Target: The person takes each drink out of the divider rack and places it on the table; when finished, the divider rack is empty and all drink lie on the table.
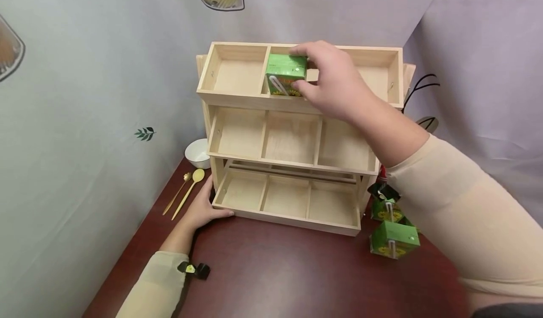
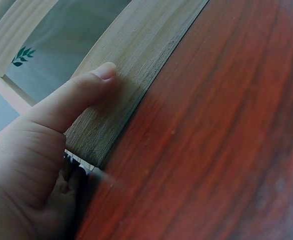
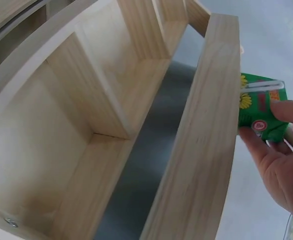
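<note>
A small green drink carton (image 1: pixel 285 66) with a white straw on its side is in the middle compartment of the top tier of a wooden shelf (image 1: pixel 237 100). My right hand (image 1: pixel 333 80) pinches the carton from its right, thumb in front and fingers behind. In the right wrist view, the top tier's front board hides part of the carton (image 3: pixel 259 112). Down at the bottom tier's left front corner, my left hand (image 1: pixel 201 209) grips the shelf. Its thumb lies along the front board (image 2: pixel 131 60) in the left wrist view; the other fingers are mostly hidden.
More green cartons (image 1: pixel 394 239) stand on the dark red table (image 1: pixel 271 271) right of the shelf, partly behind my right sleeve. A white bowl (image 1: pixel 197 153) and two gold spoons (image 1: pixel 188 193) lie to the left. Light curtains (image 1: pixel 85 96) hang behind.
</note>
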Motion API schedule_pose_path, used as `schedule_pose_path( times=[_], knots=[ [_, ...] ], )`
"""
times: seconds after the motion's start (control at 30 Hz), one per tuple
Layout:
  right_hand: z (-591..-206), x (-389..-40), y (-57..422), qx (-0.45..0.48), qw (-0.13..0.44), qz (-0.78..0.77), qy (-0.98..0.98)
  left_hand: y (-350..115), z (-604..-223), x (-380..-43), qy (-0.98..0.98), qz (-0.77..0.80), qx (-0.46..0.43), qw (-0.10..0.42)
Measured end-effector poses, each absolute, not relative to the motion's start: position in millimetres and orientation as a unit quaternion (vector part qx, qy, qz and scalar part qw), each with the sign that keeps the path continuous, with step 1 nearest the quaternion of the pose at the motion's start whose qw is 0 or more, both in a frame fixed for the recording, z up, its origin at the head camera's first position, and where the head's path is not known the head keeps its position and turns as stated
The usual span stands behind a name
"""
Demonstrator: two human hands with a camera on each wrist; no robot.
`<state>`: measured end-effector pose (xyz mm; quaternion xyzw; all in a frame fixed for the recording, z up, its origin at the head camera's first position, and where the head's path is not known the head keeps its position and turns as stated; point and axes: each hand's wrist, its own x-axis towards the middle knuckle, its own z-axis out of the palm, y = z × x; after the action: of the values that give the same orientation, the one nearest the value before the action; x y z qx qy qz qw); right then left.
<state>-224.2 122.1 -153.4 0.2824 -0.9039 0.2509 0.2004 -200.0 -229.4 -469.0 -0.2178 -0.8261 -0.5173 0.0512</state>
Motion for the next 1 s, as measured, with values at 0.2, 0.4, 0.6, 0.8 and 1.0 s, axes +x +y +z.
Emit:
schedule_pose_path(
  times=[0.2,0.4,0.6,0.8,1.0],
  knots=[
    [-158.9,-224.5,133.2,0.297,0.234,0.246,-0.892,-228.0,-471.2,-202.4,-0.827,-0.515,-0.218,0.047],
    [-165.3,-210.6,162.8,0.286,0.268,0.324,-0.861,-226.9,-473.2,-201.3,-0.829,-0.514,-0.213,0.048],
    [-161.2,-178.2,183.0,0.348,0.320,0.409,-0.780,-227.4,-471.7,-201.4,-0.831,-0.514,-0.209,0.047],
    [-160.3,-153.4,199.1,0.427,0.330,0.488,-0.687,-227.9,-471.0,-202.0,-0.832,-0.513,-0.210,0.043],
    [-190.6,-119.9,234.1,0.421,0.327,0.556,-0.638,-229.3,-469.5,-202.1,-0.830,-0.517,-0.207,0.043]
  ],
)
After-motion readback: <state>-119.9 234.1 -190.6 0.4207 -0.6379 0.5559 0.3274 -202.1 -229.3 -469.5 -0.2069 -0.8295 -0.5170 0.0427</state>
